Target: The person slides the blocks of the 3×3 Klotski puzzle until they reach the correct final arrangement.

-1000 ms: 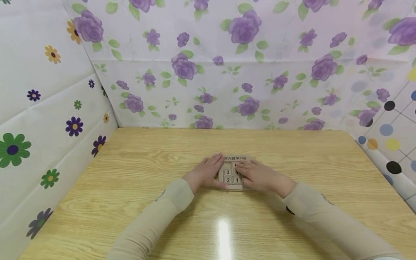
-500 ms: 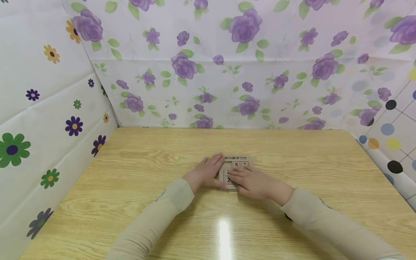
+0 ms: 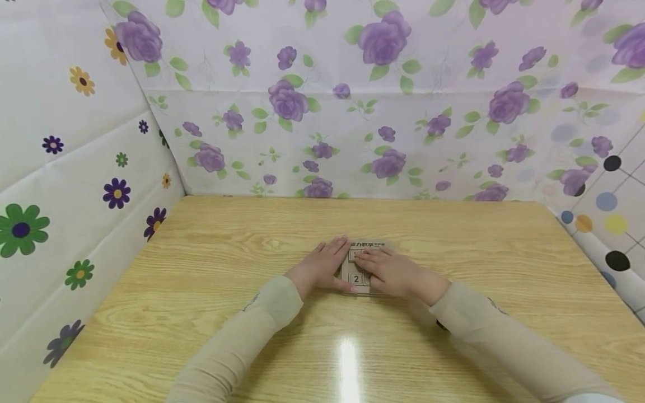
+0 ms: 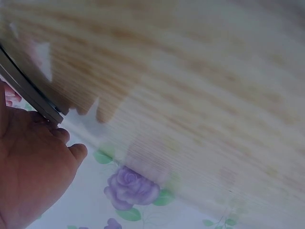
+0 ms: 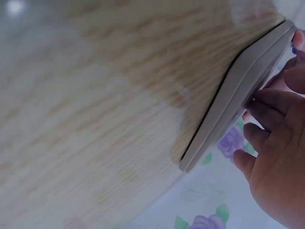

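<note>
A grey sliding number puzzle (image 3: 356, 291) lies on the table between both hands, with dark characters along its far edge. My left hand (image 3: 320, 268) holds its left side, thumb at the near left corner and fingers at the far left corner. My right hand (image 3: 395, 273) covers the right part, with extended fingertips touching tiles near the upper left. A tile marked 2 (image 3: 356, 279) shows at the lower left, with a gap above it. In the right wrist view the puzzle's side edge (image 5: 228, 100) shows, with fingers over its face; the left wrist view shows the puzzle's edge (image 4: 31, 88) by the hand.
The wood-grain table (image 3: 242, 240) spreads around the puzzle, with a light reflection at the front. Behind it hangs a purple-flowered sheet (image 3: 282, 140). Patterned sheets flank the table on the left (image 3: 90, 140) and right (image 3: 615, 240).
My right hand has moved left, then slightly up over the tiles. A tile now sits at the upper left, where a gap was, and the gap shows below it. The left hand stays put.
</note>
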Motion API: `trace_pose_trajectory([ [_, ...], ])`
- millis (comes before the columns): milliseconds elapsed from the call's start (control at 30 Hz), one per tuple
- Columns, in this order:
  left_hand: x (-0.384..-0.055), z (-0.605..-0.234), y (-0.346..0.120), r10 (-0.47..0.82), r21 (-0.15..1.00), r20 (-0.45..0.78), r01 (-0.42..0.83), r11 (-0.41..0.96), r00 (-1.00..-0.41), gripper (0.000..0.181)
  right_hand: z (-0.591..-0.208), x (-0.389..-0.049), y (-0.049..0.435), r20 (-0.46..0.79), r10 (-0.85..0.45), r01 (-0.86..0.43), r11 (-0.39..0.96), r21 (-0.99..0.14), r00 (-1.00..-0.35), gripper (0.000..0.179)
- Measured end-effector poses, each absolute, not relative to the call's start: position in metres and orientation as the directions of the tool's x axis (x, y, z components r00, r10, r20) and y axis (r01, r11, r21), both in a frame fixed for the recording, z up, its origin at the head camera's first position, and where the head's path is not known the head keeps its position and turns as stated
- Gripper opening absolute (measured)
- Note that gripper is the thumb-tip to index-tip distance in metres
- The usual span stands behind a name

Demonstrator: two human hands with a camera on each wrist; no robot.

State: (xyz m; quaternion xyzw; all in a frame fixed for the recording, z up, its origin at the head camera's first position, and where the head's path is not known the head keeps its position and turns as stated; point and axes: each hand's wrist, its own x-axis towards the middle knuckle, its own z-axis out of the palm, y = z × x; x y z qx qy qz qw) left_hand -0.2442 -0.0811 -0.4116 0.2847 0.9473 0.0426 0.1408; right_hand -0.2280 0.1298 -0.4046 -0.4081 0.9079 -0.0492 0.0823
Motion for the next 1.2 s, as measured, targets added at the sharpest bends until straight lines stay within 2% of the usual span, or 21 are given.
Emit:
trace_pose_trajectory([
  [367,-0.244,-0.414,-0.082,0.55,0.17,-0.259,0.523,0.835,-0.794,0.113,-0.404,-0.222,0.134,-0.108,-0.758,-0.746,0.652,-0.133,-0.643,0.052],
  [800,-0.245,-0.41,-0.083,0.544,0.179,-0.244,0.514,0.839,-0.803,0.112,-0.405,-0.201,0.139,-0.046,-0.832,-0.831,0.555,-0.04,-0.553,0.048],
  [1200,-0.244,-0.411,-0.081,0.548,0.181,-0.255,0.517,0.836,-0.796,0.113,-0.406,-0.213,0.137,-0.028,-0.806,-0.805,0.592,-0.031,-0.592,0.049],
])
